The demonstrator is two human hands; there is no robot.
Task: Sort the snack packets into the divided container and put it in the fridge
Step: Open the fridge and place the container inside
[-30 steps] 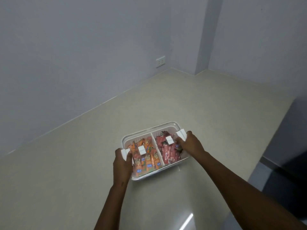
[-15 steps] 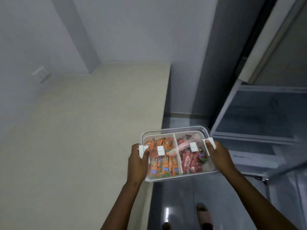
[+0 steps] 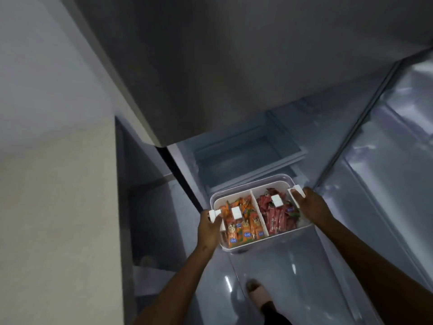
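I carry a clear divided container (image 3: 274,241) with white side clips in the air. Orange snack packets (image 3: 243,225) fill its left compartment and red packets (image 3: 278,215) fill the right one. My left hand (image 3: 209,227) grips the left end, thumb over the white clip. My right hand (image 3: 311,204) grips the right end at the other clip. The container hangs in front of the open fridge (image 3: 248,156), just below and in front of an empty lower compartment.
The fridge's grey closed upper door (image 3: 210,66) fills the top of the view. Its open door (image 3: 393,172) with shelves stands at the right. A beige floor and pale wall (image 3: 46,90) lie left. My foot in a slipper (image 3: 257,294) is below.
I have turned right from the empty room corner toward the fridge, carrying the container with both hands. The open fridge compartment now lies directly ahead of the container.
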